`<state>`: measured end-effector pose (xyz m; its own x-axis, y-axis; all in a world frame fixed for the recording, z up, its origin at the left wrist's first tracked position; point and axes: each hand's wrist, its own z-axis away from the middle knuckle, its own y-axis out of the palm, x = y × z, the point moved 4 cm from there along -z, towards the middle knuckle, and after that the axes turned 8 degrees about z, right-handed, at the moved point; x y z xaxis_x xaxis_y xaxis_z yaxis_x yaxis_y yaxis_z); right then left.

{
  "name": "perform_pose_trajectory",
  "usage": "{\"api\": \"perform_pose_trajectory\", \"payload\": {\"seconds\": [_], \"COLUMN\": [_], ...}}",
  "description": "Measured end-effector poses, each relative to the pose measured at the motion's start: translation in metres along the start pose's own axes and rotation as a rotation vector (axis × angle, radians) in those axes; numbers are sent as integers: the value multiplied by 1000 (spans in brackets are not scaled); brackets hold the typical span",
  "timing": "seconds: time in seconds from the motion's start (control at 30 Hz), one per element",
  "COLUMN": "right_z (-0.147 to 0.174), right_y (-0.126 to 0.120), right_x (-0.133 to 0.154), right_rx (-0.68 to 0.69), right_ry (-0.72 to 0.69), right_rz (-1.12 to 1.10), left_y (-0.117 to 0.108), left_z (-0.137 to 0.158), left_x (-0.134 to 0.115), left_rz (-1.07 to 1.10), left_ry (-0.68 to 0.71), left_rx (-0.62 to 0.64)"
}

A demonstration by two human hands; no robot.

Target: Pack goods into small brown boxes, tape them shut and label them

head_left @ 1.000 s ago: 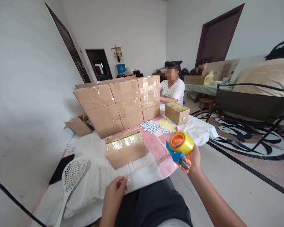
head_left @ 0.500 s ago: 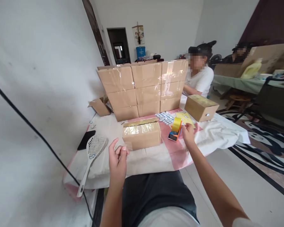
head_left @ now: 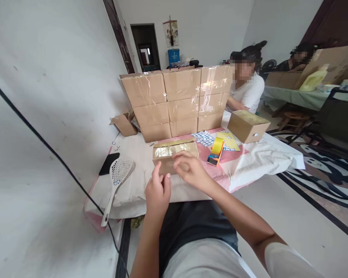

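While the carton [head_left: 174, 148] sits mid-frame, we see the left hand [head_left: 158, 189] and right hand [head_left: 193, 172] half-curled before it, and cannot tell whether they pinch anything. The tape dispenser [head_left: 217, 148] lies right of centre.

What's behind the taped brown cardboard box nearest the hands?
Behind the taped brown cardboard box: a wall of stacked brown cardboard boxes, a narrow strip of pink-and-white tablecloth showing between. The surface directly behind the box's body is covered, can't be seen.
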<state>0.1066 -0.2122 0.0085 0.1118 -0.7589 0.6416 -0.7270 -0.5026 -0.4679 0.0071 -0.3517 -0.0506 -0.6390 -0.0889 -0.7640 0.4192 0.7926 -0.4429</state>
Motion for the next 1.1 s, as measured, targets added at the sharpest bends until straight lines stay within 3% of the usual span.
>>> {"api": "perform_pose_trajectory", "payload": {"seconds": [0.07,0.13,0.27,0.33,0.43,0.57,0.8,0.97,1.1], "right_z": [-5,-16,-51,-68,-87,-95,-86,-95,-100], "right_y": [-25,-52,-77,-74,-59,-42,-32,-49,-102], "right_x": [-15,-35,-75,-91,-110,-129,-158,-181,-210], "right_rx": [-115,-157,-12,52,126,227,307,47,-260], "right_ry": [34,87,194,227,276,290,274,345,420], "right_rz": [52,106,158,199,316,517,607,697,797], "left_y": [3,7,23,38,70,101,112,113,113], "left_z": [-2,-9,-37,-55,-77,-86,-78,-74,-71], "left_x": [12,18,4,-10,-23,-17,-1,-1,-3], "left_rz": [-94,-128,-112,-132,-226,-309,-245,-231,-280], "left_ry": [-105,-98,238,456,662,705,673,681,624], "left_rx": [17,-9,-115,-127,3,104,63,12,33]}}
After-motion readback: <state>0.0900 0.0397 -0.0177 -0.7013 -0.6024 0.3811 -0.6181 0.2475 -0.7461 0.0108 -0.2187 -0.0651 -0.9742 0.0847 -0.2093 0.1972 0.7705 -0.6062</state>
